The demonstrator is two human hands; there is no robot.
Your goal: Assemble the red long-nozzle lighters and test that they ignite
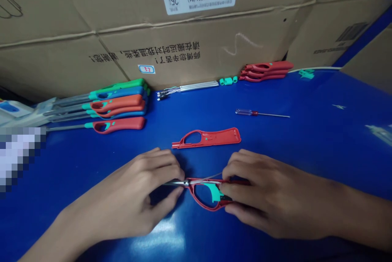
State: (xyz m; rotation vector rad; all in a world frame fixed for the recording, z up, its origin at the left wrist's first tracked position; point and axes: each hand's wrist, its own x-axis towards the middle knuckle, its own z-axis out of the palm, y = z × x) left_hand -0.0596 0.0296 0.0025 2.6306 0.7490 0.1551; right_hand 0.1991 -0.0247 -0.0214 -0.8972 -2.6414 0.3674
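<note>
Between my hands lies a red lighter handle half [196, 200] with a teal trigger [214, 192] set in it. My left hand [147, 188] pinches a thin metal tube [177, 183] at the narrow end of this half. Fine wires run from the tube along the handle toward the right. My right hand [254, 192] is closed over the wide end, fingers beside the trigger, and covers most of that part. Just beyond my hands, a second red handle half [220, 137] lies with its hollow inner side up.
Several assembled lighters [119, 105] are stacked at the left. Along the back are metal tubes with wires [199, 86], teal collars [228, 81], red handle halves [266, 70] and teal pieces [306, 74]. A screwdriver [254, 112] lies right of centre. A cardboard box [122, 9] walls off the back.
</note>
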